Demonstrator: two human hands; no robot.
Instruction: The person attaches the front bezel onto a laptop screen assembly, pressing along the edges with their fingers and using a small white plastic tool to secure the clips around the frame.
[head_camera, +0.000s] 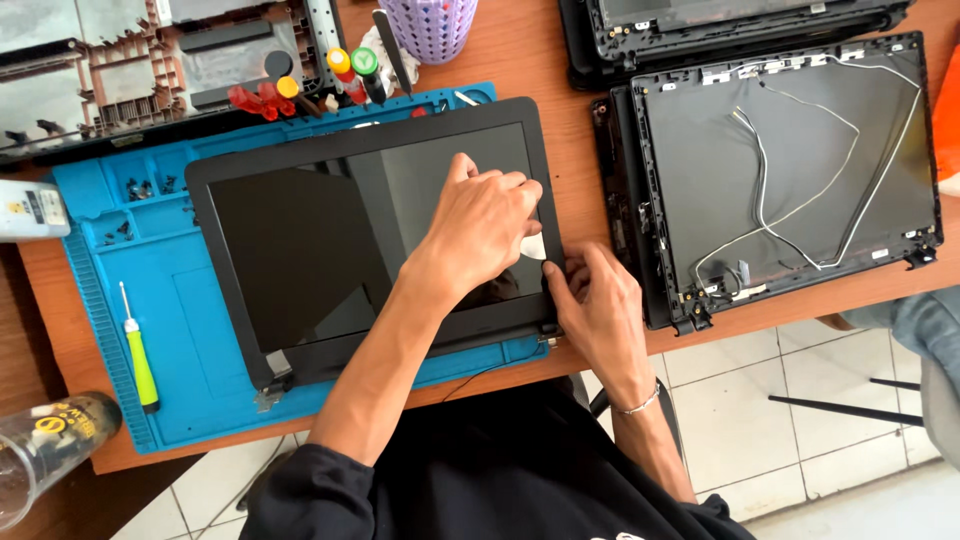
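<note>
On the blue work mat (190, 330) at the near edge of the desk (570, 180) lies a laptop screen assembly (300, 250), its dark glass facing up and its black bezel all round. My left hand (485, 225) rests flat on the glass near the panel's right side, fingers pressed together and curled over a small white pick (533, 246) that peeks out beneath them. My right hand (592, 300) sits just beside it at the panel's near right corner, thumb and forefinger pinching the bezel edge. Toward the mat's left part lies a green-handled screwdriver (140, 355). More screwdrivers (300, 85) with red and yellow handles cluster at the mat's far edge, near a lilac basket (430, 28). Right of the panel, well apart from the mat, an opened laptop lid (790, 170) shows white cables.
</note>
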